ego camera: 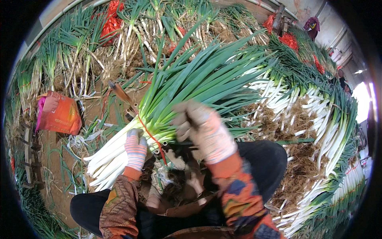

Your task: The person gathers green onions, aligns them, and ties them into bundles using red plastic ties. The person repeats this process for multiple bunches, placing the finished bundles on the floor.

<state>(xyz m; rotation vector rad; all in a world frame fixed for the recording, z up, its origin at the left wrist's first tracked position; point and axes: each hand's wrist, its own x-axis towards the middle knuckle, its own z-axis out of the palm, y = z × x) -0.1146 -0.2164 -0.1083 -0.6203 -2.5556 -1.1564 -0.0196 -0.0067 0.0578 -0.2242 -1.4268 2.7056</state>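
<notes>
A large bundle of green onions lies slantwise before me, white stalks toward the lower left and green leaves toward the upper right. A red tie crosses the bundle where white turns to green. My left hand, in a striped knit glove with grey fingers, grips the white stalks just below that tie. Over the leaves is my right hand, gloved and blurred by motion, its fingers partly curled; whether it holds anything is unclear. Beneath the bundle shows a wooden and metal-tube stand, mostly hidden.
Untrimmed onions with dirty roots line the far side. Peeled onions are heaped at right, beside root scraps. An orange-red bag and a wooden rack are at left. Red ties lie on the far-right pile.
</notes>
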